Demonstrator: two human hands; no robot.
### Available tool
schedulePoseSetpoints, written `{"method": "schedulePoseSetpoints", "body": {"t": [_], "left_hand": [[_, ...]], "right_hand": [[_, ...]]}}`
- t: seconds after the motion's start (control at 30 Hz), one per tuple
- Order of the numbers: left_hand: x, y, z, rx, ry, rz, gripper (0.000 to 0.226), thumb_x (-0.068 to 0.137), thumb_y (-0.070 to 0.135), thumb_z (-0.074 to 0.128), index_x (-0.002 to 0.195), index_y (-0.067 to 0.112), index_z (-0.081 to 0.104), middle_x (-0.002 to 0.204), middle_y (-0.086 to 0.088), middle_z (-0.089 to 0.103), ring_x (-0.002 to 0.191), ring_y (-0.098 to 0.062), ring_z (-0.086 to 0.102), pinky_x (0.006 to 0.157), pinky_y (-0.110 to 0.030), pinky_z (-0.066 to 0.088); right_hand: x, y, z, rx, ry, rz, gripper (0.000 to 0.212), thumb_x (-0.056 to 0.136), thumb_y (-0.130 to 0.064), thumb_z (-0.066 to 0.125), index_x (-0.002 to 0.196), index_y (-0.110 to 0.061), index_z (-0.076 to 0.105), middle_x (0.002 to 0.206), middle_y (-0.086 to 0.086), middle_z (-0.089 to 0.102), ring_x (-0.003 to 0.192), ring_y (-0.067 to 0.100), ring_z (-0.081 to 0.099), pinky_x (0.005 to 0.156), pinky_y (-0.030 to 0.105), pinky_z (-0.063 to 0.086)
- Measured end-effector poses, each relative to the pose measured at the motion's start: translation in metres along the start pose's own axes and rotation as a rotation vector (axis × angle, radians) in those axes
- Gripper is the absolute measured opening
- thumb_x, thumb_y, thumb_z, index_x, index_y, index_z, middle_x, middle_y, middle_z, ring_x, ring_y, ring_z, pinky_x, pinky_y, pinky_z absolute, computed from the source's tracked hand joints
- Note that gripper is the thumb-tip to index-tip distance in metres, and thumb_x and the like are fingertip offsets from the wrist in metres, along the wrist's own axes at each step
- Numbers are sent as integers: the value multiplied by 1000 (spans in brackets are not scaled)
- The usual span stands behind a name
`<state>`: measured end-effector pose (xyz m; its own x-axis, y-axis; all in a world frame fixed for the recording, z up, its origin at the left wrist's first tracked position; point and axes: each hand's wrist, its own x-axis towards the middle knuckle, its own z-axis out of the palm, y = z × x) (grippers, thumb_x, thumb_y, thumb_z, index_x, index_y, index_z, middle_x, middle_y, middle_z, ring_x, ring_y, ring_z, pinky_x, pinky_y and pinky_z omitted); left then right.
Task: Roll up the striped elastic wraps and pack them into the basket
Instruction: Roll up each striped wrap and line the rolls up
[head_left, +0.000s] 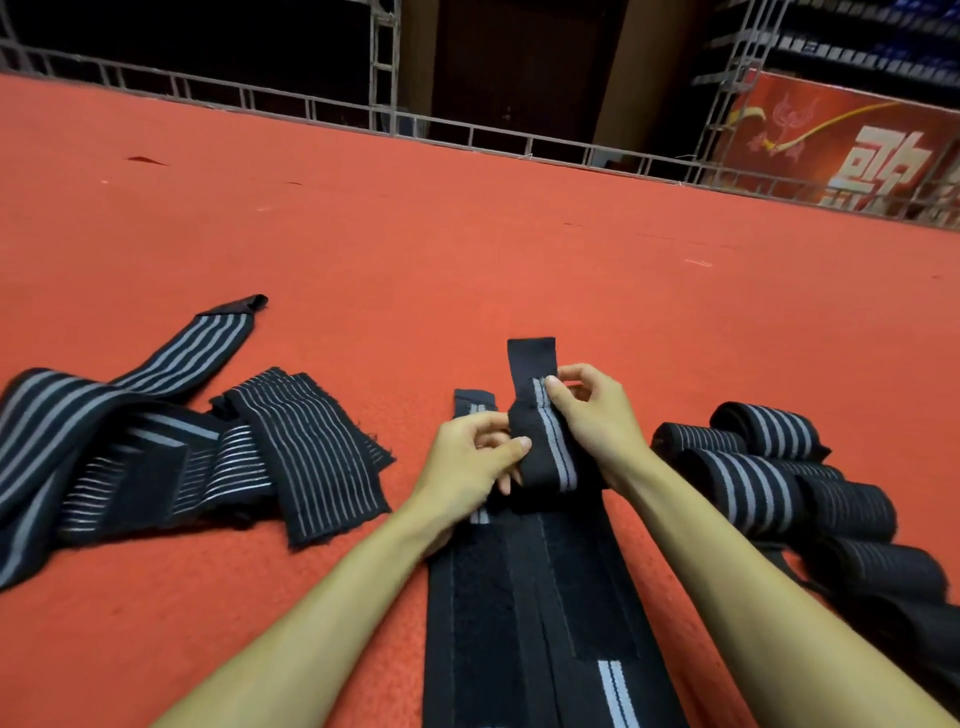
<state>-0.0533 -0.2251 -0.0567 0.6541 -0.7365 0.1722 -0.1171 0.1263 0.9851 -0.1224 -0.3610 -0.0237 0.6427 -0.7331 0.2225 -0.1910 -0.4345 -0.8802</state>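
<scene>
Head view: my left hand (467, 462) and right hand (597, 421) both pinch the wrap (537, 452) at centre, near me, probably turning its far end over to start a tight roll. Rolls (748, 483) sit right, loose wraps (311, 457) left. No basket shows.

Red banner (841, 122): large white character "歌".

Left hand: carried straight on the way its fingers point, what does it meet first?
The left hand pinches the half-rolled wrap, so that comes first. Just beyond it sits the right hand, gripping the same wrap, though depth is unclear.
</scene>
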Motion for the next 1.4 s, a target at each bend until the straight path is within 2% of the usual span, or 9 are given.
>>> {"method": "schedulePoseSetpoints", "body": {"t": [0.13, 0.27, 0.4, 0.47, 0.57, 0.7, 0.87, 1.0, 1.4], "left_hand": [[2, 18, 2, -284, 59, -109, 15, 91, 0, 56, 103, -4, 65, 73, -8, 62, 45, -11, 46, 40, -19, 36], [-2, 46, -3, -604, -47, -179, 12, 93, 3, 52, 99, 4, 62, 69, 1, 65, 50, -4, 54, 47, -17, 42], [-5, 65, -15, -798, -124, -246, 38, 89, 13, 59, 122, -6, 58, 117, -19, 63, 94, -23, 59, 93, -30, 48], [0, 59, -20, -596, 12, -242, 21, 92, 7, 55, 109, -2, 63, 104, -17, 64, 77, -17, 60, 70, -24, 51], [3, 30, -33, 12, 145, -293, 18, 91, 5, 57, 107, -1, 63, 75, -9, 62, 44, -8, 53, 42, -19, 41], [3, 1, -46, 624, 140, -216, 26, 83, 18, 69, 108, 12, 68, 74, 5, 63, 71, -10, 58, 68, -20, 41], [15, -4, -50, 740, 165, -122, 37, 80, 16, 70, 117, 15, 63, 86, 9, 61, 89, -9, 57, 74, -14, 35], [25, -15, -49, 786, 194, -77, 24, 86, 26, 65, 108, 18, 70, 107, -1, 65, 101, -13, 60, 86, -24, 43], [33, -25, -49, 807, 352, 20, 9, 92, 12, 57, 90, 14, 65, 86, 4, 63, 84, -14, 58, 69, -15, 31]], "right_hand": [[-3, -19, -16, 326, -245, 259, 22, 88, -7, 65, 109, -1, 66, 94, 12, 72, 74, 18, 68, 63, 24, 56], [-3, -60, -39, 581, -361, 246, 31, 78, -8, 68, 107, -2, 65, 89, 12, 71, 70, 19, 70, 63, 26, 57], [-5, -76, -33, 684, -392, 215, 21, 77, -11, 68, 97, -5, 66, 78, 7, 72, 64, 16, 69, 58, 23, 55], [-4, -66, -19, 551, -264, 223, 8, 82, -7, 70, 87, -7, 65, 67, 1, 70, 56, 12, 65, 50, 18, 50], [-1, -27, 0, 75, -176, 152, 21, 75, -9, 80, 68, -17, 61, 61, -5, 63, 54, 7, 56, 47, 19, 42], [0, 9, 19, -197, -204, 102, 18, 76, -15, 80, 68, -23, 66, 69, -4, 69, 63, 8, 62, 65, 28, 52], [3, 19, 29, -226, -143, 12, 11, 77, -23, 80, 78, -22, 69, 74, -10, 68, 68, 2, 61, 62, 13, 44], [8, 26, 38, -186, -98, 31, 12, 76, -26, 81, 80, -21, 70, 77, -7, 70, 68, 6, 62, 66, 20, 44], [0, 27, 49, -215, 7, 59, 15, 74, -35, 80, 76, -27, 67, 63, -18, 62, 73, 3, 63, 69, 21, 41]]}}
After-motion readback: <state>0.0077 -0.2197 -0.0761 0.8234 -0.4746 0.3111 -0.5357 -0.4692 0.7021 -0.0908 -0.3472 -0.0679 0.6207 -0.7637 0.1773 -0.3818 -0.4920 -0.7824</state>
